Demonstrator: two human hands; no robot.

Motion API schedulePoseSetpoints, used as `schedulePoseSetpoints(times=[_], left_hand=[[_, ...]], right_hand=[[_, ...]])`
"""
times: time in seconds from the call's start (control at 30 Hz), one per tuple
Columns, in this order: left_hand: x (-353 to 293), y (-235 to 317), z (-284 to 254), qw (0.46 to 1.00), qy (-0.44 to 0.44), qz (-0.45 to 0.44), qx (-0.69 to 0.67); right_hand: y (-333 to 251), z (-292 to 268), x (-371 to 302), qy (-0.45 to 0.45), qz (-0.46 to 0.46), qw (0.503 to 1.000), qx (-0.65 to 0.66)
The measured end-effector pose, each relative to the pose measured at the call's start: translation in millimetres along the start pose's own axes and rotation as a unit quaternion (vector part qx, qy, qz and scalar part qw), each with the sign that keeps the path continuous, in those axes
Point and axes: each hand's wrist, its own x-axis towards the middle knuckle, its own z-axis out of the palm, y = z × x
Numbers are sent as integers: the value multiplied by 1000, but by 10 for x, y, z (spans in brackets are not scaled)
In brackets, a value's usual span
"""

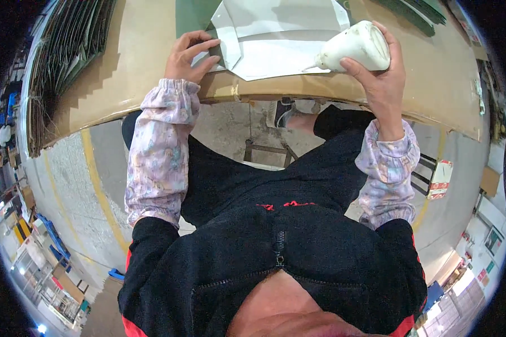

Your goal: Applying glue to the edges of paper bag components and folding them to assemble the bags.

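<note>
White squeeze bottle (357, 48), clasped in right hand (381, 70); nozzle (314, 65) points left, at folded white sheet (281, 56) between the hands. Left hand (190, 59): fingers parted, beside sheet's flap (229, 44). Apparent step: dispensing; next move calls for steady aim.

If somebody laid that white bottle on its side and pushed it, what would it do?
The bottle would probably roll, because its sides look round. It might curve rather than go straight, since it narrows toward the nozzle. It looks like plastic, so it may squash a little when squeezed.
</note>
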Motion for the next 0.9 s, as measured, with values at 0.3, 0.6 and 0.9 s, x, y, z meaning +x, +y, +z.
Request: schedulePoseSetpoints(times=[0.3,0.6,0.9], left_hand=[[22,38,-6,999,-4,-26,18],[29,-8,4,999,-21,-36,-19],[14,-54,14,999,-34,-28,-7]], right_hand=[[23,-264,-59,40,7,999,-2],[198,-870,-296,250,17,958,138],[363,-879,-293,271,12,949,159]])
